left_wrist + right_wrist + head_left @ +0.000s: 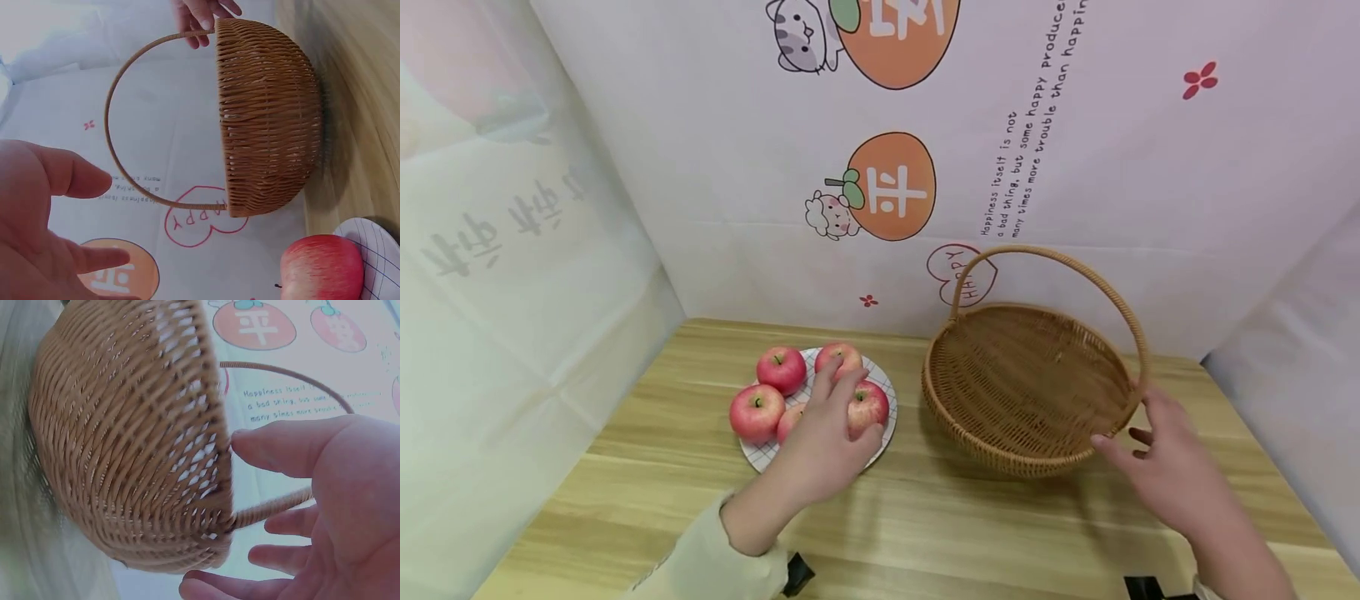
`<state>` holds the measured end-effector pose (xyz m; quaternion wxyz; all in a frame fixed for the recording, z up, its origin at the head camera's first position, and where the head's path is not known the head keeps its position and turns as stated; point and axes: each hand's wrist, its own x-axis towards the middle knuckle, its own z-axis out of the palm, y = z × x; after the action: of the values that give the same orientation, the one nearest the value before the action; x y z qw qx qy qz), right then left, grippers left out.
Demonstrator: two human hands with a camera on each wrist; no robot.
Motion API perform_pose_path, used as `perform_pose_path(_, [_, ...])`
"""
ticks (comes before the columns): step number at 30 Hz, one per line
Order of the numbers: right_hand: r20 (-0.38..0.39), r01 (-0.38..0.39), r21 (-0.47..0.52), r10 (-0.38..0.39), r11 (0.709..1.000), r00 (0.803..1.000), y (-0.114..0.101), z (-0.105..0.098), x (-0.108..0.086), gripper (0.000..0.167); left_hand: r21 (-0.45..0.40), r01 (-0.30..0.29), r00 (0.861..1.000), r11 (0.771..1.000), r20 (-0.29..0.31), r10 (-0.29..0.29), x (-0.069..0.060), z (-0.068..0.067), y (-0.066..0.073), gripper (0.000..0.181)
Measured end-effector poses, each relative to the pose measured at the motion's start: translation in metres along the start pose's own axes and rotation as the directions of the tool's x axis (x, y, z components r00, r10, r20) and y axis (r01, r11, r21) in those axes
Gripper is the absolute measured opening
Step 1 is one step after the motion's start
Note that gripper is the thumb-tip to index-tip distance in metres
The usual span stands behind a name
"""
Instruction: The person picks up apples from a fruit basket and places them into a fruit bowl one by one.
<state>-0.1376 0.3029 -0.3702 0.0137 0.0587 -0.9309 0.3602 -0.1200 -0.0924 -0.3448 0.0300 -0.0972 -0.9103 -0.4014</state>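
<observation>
My left hand (829, 446) hovers over a round plate (891, 421) with a grid pattern, its fingers spread above the apples. Several red apples lie on that plate, among them one apple (781, 371) at the back left and one apple (868, 407) beside the left thumb, partly covered by the hand. In the left wrist view the left hand (44, 231) holds nothing. A wicker basket (1022, 383) with a tall arched handle shows a bare inside. At its right rim, by the handle's foot, is my right hand (1176, 467); its thumb touches or nearly touches the rim, fingers loosely extended.
Both plate and basket stand on a wood-grain table (925, 533). A printed white cloth (737, 167) hangs close behind them, and plain white cloth (497, 317) flanks the left side. The basket's handle rises well above its rim.
</observation>
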Motion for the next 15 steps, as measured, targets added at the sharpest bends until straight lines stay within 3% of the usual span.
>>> perform_pose_path(5, [0.06,-0.045,-0.151,0.054,0.988,0.997,-0.009,-0.004,-0.003,0.107,0.087,-0.013,0.994,0.996,-0.104,0.022,0.002,-0.004,-0.001,0.068])
perform_pose_path(8, [0.086,-0.094,-0.267,0.121,0.959,0.989,-0.015,-0.01,-0.008,0.113,0.22,0.003,0.99,0.975,-0.139,0.029,0.005,-0.006,-0.003,0.068])
perform_pose_path(11, [0.096,-0.137,-0.371,0.184,0.919,0.978,-0.026,-0.016,-0.018,0.115,0.384,0.019,0.989,0.923,-0.144,0.039,0.011,-0.006,-0.006,0.063])
perform_pose_path(15, [0.01,-0.156,-0.453,0.18,0.878,0.984,-0.06,-0.016,-0.034,0.109,0.546,0.058,0.989,0.835,-0.143,0.024,0.017,-0.007,-0.009,0.057])
